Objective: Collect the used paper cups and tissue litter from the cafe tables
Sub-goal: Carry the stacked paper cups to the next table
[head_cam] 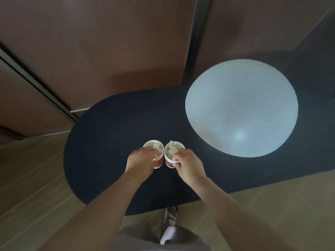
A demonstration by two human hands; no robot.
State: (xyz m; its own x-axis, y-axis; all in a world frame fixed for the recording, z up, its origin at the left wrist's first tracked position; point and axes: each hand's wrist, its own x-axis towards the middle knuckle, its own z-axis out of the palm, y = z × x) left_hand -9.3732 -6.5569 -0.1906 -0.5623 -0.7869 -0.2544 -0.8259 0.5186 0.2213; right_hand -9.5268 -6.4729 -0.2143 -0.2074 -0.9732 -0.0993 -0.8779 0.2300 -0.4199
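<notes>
Two red paper cups with white rims are held side by side over a dark rug. The left cup (pixel 158 163) is gripped at its rim by my left hand (pixel 140 163). My right hand (pixel 188 164) pinches the near rim of the right cup (pixel 169 163). Crumpled white tissue fills each one: the left tissue (pixel 157 146) and the right tissue (pixel 171 149) both show inside the openings. The cups almost touch each other.
A round white cafe table (pixel 241 107) stands to the right, its top bare in view. The dark oval rug (pixel 112 142) lies on a light wood floor (pixel 36 187). Brown wall panels (pixel 108 51) rise behind. My sandalled foot (pixel 170 214) shows below.
</notes>
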